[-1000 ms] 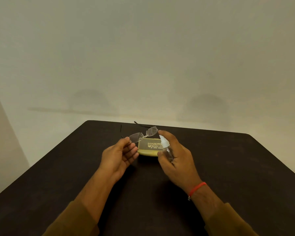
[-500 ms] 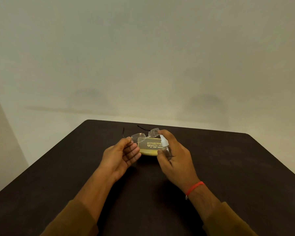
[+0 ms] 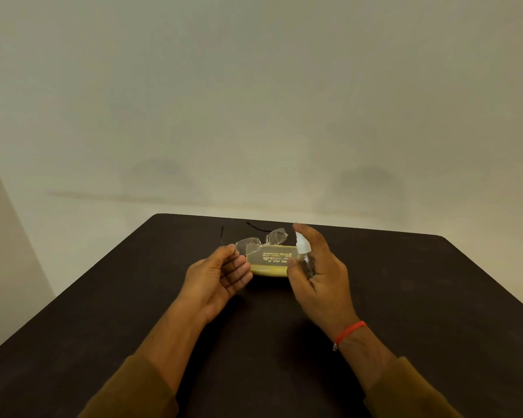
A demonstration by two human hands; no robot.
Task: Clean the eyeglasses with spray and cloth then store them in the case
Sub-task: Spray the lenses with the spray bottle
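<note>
1. Nearest me, two brown sleeves stretch over the dark table, with a red thread on the right wrist.
2. The left hand pinches the eyeglasses by the outer end of one lens. The rest of the frame juts out beyond and to the right of the fingertips, held in the air.
3. The right hand is wrapped round the spray bottle, white cap up, with the forefinger arched over it (touching or not, I can't tell).
4. Since half a second ago the bottle has drifted right, away from the nearer lens. The glasses have barely moved.
5. The yellow case lies flat between the hands, under the glasses, long side crosswise.
6. The glasses' long axis runs left to right, rising rightward. Their thin temples point away towards the pale wall.
</note>
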